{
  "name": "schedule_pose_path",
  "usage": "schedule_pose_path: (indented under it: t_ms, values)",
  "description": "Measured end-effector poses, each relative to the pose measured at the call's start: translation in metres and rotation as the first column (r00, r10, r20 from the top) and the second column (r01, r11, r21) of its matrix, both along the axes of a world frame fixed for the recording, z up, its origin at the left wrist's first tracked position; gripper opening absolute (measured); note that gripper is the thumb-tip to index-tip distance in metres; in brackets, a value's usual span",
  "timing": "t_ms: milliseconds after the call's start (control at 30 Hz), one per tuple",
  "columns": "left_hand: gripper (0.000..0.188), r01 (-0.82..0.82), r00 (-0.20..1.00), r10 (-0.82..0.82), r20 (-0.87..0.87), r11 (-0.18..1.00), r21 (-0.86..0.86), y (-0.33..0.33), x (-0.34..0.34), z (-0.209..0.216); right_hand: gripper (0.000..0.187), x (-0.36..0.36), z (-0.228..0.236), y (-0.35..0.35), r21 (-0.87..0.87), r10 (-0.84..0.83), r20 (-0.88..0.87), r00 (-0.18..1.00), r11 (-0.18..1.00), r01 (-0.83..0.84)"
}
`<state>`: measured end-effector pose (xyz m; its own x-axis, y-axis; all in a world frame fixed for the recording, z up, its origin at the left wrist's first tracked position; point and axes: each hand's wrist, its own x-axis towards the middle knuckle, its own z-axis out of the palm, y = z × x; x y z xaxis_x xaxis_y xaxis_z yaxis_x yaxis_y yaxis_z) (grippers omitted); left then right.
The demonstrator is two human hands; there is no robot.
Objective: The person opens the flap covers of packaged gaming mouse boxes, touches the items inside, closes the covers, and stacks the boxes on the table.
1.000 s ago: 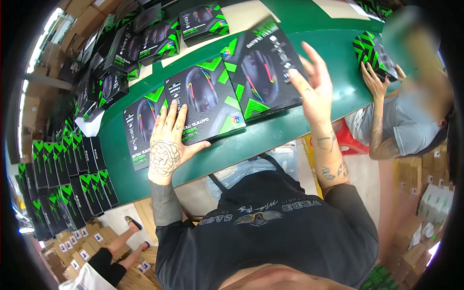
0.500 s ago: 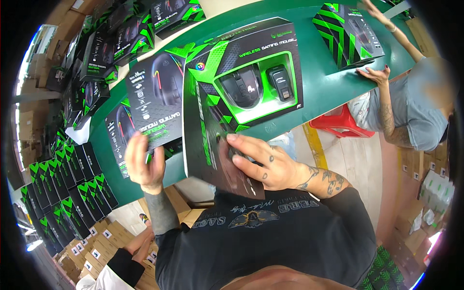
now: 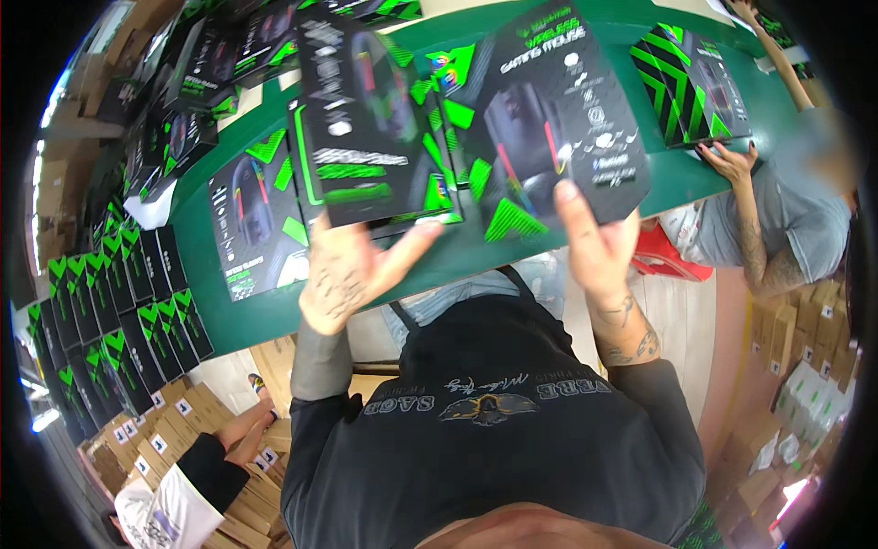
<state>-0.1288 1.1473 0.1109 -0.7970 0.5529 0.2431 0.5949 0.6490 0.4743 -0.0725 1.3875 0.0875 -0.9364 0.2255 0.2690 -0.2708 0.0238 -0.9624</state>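
One box (image 3: pixel 352 119) is held by the left grip (image 3: pixel 343 274), another box (image 3: pixel 549 119) by the right grip (image 3: pixel 599 247). Open room is seen along the bench's (image 3: pixel 233 325) near edge.

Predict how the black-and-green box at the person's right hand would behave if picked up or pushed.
The box would probably stay stiff, since its broad printed side looks flat and its edges fairly straight. It seems unlikely to roll, given its angular shape. It may be light enough for one hand, as only the right hand appears on it.
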Motion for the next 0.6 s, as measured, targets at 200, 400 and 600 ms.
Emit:
schedule_pose_path:
  t_ms: [200, 400, 600]
  values:
    - [0.069, 0.08, 0.975, -0.094, -0.204, 0.994, -0.078, 0.041, -0.009, -0.021, 0.042, -0.043, 0.001, 0.009, -0.169, -0.161, -0.116, 0.98, 0.976, 0.141]
    - [0.071, 0.088, 0.982, -0.116, -0.148, 0.979, -0.183, 0.059, 0.005, -0.007, 0.061, -0.026, -0.06, 0.049, 0.507, -0.15, -0.064, 0.987, 0.847, 0.162]
    - [0.071, 0.06, 0.983, -0.069, -0.171, 0.996, -0.061, 0.06, -0.007, 0.012, 0.044, -0.034, -0.037, 0.017, -0.028, -0.044, 0.046, 0.998, 0.999, 0.045]
